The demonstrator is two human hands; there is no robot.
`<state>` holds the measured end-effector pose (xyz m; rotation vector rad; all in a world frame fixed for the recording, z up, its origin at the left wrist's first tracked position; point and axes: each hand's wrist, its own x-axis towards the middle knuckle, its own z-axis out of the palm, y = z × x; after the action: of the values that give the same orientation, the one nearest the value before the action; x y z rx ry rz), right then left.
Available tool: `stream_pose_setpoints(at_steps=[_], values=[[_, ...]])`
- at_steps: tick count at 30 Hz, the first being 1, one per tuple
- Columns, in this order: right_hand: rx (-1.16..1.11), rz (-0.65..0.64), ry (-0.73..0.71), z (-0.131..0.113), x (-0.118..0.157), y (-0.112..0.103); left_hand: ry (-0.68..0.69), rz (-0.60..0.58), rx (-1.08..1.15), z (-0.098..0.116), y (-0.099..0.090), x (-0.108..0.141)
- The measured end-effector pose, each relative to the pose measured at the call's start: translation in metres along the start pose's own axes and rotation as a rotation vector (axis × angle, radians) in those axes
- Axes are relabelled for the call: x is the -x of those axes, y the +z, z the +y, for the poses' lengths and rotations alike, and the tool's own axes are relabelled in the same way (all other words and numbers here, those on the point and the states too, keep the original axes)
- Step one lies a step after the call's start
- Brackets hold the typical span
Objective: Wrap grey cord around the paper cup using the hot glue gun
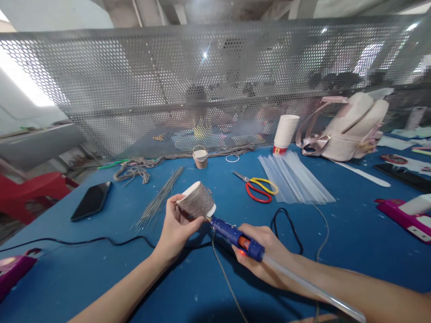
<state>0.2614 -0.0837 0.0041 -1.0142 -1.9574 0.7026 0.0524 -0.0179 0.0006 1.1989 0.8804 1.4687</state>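
My left hand (180, 229) grips a paper cup (197, 202) wrapped in grey cord, tilted on its side above the table. In my right hand (259, 255) is a blue glue gun (232, 233), its nozzle at the cup's edge near my left thumb. A long clear glue stick (310, 285) sticks out of the gun's back. From the cup a loose grey cord (226, 271) hangs down toward the table's front. Red and yellow scissors (259, 186) lie beyond my right hand, and a bundle of grey cord lengths (160, 197) lies left of the cup.
A small cord-wrapped basket (200, 158) stands at the back, near a stack of paper cups (285, 132) and clear glue sticks (296, 179). A phone (91, 201) lies left, a backpack (350, 125) sits right. A black cable (101, 241) crosses the blue table; a perforated screen (141, 80) borders it.
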Motion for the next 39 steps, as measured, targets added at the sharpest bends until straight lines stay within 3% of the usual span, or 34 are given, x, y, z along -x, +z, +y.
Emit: stream_pose_setpoints(at_steps=[13,20,28,35,39], values=[[0.060,0.065,0.095,-0.002,-0.003,-0.006,-0.028,-0.006,0.008,-0.002,-0.004,-0.001],[0.044,0.022,0.114,-0.006,-0.004,-0.008,-0.059,-0.025,0.038,0.001,-0.003,-0.001],[-0.187,0.028,0.362,-0.013,-0.008,-0.016,-0.140,-0.047,0.045,0.004,-0.006,-0.002],[-0.245,0.013,0.318,-0.013,-0.008,-0.016,-0.160,-0.105,0.083,0.001,-0.009,-0.004],[-0.263,-0.005,0.393,-0.007,-0.007,-0.016,-0.157,-0.115,0.081,0.005,-0.007,-0.002]])
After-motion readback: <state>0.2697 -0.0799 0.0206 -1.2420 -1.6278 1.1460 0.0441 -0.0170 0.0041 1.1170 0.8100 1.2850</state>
